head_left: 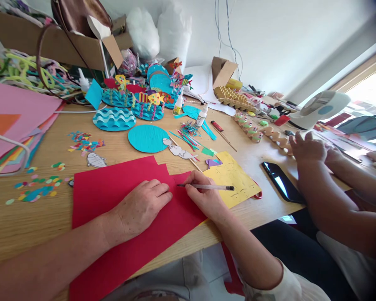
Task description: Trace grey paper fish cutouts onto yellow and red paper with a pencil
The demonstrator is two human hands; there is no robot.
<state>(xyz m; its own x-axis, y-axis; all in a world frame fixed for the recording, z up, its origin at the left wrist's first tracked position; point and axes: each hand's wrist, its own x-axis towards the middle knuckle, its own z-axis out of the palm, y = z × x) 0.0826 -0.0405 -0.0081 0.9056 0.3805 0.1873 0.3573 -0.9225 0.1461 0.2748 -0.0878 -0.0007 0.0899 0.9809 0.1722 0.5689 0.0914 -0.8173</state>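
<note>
A large sheet of red paper (113, 184) with a stepped notch in its far edge lies at the table's near edge. My left hand (144, 205) rests on it, fingers curled together and pointing right; whether anything is under them is hidden. Pinched in my right hand (205, 198) is a pen (217, 187), its tip touching the red paper near the notch. Yellow paper (238, 177) with pencil marks sits beside and partly beneath my right hand. Just beyond the red sheet are a blue paper oval (148, 138) and a paper cutout (179, 149).
Confetti (39, 188) and a grey fish cutout (95, 160) lie at left, near stacked coloured paper (15, 113). Blue decorated pieces (114, 118) and glue bottles (201, 116) stand farther back. At right are a phone (282, 182) and another person's arms (319, 188).
</note>
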